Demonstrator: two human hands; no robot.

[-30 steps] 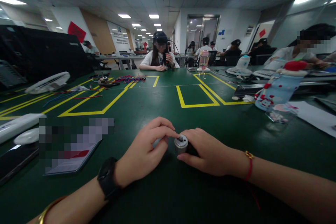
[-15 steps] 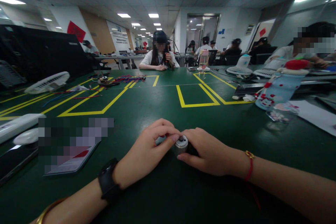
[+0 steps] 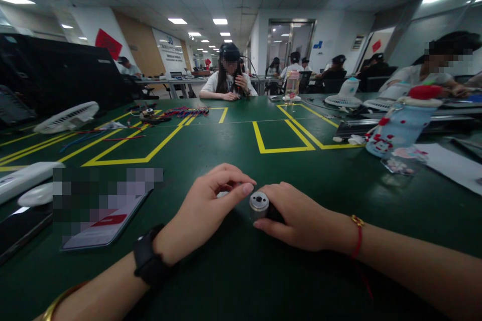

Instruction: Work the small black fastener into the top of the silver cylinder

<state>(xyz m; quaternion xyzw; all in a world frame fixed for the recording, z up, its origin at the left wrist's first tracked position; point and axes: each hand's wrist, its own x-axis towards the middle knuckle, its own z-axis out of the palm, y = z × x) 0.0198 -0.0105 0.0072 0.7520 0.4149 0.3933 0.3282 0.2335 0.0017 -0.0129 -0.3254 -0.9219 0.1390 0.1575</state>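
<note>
My right hand (image 3: pixel 301 215) is wrapped around a small metal motor (image 3: pixel 259 201), a short silver cylinder held upright at the table with its end face up. That face has a dark centre and small holes around it. Just left of the motor, apart from it, is my left hand (image 3: pixel 214 205). Its thumb and fingertips come together in a pinch; anything between them is too small or hidden to make out. A pale patch shows in the gap behind the left thumb, and I cannot tell what it is.
On the green table (image 3: pixel 203 145) run yellow tape lines. To the left lie a phone (image 3: pixel 109 225), a white fan (image 3: pixel 68 118) and a bundle of wires (image 3: pixel 184 112). A blue bottle (image 3: pixel 402 128) and paper (image 3: pixel 455 168) are at the right. A person (image 3: pixel 228 77) sits opposite.
My left hand has drawn back to the left, off the motor's top, so its end face shows more fully. The right hand keeps its hold, almost unmoved.
</note>
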